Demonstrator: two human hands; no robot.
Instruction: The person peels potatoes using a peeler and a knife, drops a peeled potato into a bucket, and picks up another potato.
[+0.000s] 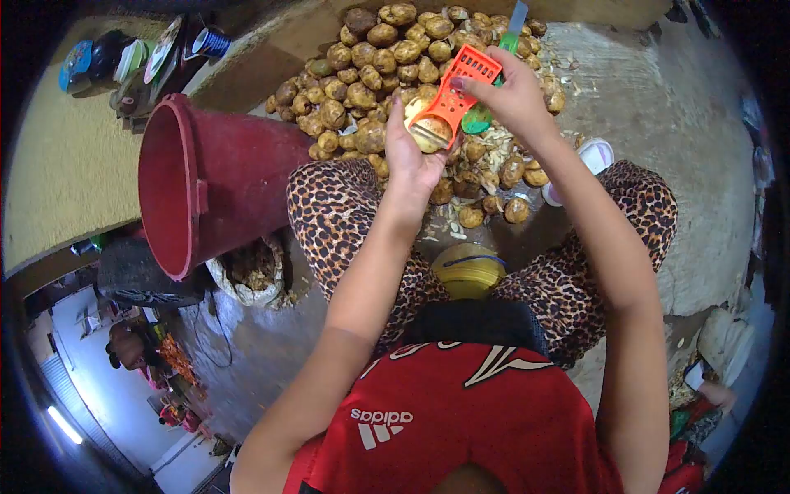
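Observation:
My left hand [410, 161] is closed around a partly peeled, pale potato [421, 113], cupping it from the left and below. An orange peeler [458, 92] with a slotted flat handle is gripped in my right hand [518, 97], thumb pressed on the handle. Its metal blade lies across the potato's lower end. Behind my right fingers shows a green handle with a bluish blade [518, 16]; whether I hold it too is unclear. A green piece [476, 118] shows just beside the peeler, partly hidden. Beyond both hands lies a heap of brown, unpeeled potatoes [362, 81].
A large red bucket [197, 189] leans on its side at the left, beside a white sack [251, 280]. Peel scraps [492, 152] litter the floor under my hands. A yellow container [469, 276] sits between my legs. Other people [132, 346] are at the far lower left.

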